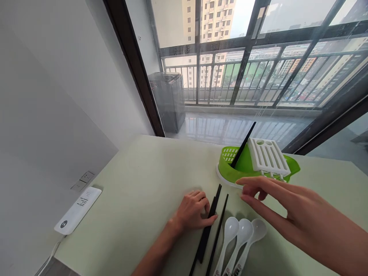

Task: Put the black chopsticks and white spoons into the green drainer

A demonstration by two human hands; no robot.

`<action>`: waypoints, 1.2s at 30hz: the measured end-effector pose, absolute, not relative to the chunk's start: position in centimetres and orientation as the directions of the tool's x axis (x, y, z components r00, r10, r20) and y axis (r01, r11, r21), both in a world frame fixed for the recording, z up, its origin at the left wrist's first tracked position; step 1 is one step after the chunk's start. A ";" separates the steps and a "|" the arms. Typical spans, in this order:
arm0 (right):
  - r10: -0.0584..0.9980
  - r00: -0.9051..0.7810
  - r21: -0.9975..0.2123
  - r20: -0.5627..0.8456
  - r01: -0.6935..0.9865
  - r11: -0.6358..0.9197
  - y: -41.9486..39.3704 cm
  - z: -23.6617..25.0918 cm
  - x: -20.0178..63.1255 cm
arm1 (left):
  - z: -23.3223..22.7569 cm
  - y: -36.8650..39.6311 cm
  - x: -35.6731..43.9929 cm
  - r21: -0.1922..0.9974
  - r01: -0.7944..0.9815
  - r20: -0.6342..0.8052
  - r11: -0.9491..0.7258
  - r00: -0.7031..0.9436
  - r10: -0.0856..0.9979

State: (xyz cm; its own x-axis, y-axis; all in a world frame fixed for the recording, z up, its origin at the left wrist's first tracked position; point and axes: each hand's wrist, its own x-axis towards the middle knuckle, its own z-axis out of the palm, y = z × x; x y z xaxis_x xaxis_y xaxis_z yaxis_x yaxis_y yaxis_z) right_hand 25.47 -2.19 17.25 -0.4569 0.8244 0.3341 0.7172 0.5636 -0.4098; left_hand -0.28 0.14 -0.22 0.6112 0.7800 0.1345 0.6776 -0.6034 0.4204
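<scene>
My left hand (195, 210) rests on the table with fingers curled and the thumb against a bunch of black chopsticks (207, 234), gripping them. Another black chopstick (217, 237) lies alone just to the right of the bunch. My right hand (283, 205) hovers over the table in front of the green utensil holder (238, 174); its thumb and index finger are apart, with nothing between them. Black chopsticks (243, 145) lean in the holder's left compartment; their number is unclear. Three white spoons (244, 232) lie side by side below my right hand, bowls pointing away from me.
A white slotted insert (269, 156) sits on the right part of the holder. On the pale table (138, 184), a white power strip (78, 210) lies at the left edge by the wall. Glass and a dark frame (135, 73) stand behind the table.
</scene>
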 end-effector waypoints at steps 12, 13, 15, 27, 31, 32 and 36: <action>0.760 -0.551 -0.373 0.345 0.662 0.650 -3.5 17.7 26.6 | 1.7 -1.0 6.9 -0.020 0.915 -0.285 -0.402 0.380 0.880; 0.762 -0.543 -0.373 0.354 0.665 0.647 -3.5 17.7 26.7 | 1.5 -1.0 7.2 -0.032 0.916 -0.287 -0.401 0.376 0.881; 0.774 -0.511 -0.371 0.373 0.683 0.630 -3.5 17.6 26.9 | 1.1 -1.2 7.6 -0.055 0.914 -0.285 -0.402 0.372 0.883; 0.797 -0.490 -0.411 0.352 0.684 0.602 -3.6 17.7 26.7 | 3.0 -0.1 5.1 0.033 0.898 -0.271 -0.438 0.430 0.861; 0.807 -0.478 -0.428 0.346 0.685 0.590 -3.5 17.7 26.9 | 4.5 1.6 3.6 0.087 0.903 -0.284 -0.421 0.427 0.858; 0.809 -0.475 -0.432 0.347 0.684 0.587 -3.5 17.7 27.0 | 5.3 2.1 3.2 0.099 0.903 -0.268 -0.418 0.429 0.863; 0.817 -0.466 -0.432 0.339 0.694 0.576 -3.4 17.6 27.0 | 10.8 3.8 1.2 0.284 0.864 -0.240 -0.416 0.484 0.842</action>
State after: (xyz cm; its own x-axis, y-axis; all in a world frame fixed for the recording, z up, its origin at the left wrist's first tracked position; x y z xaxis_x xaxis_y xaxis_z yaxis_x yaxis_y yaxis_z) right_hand 27.00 -3.42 17.61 -0.4661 0.8171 0.3394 0.6940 0.5756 -0.4325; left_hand 1.15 3.76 10.77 0.4838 0.8415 -0.2405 0.8641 -0.4156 0.2840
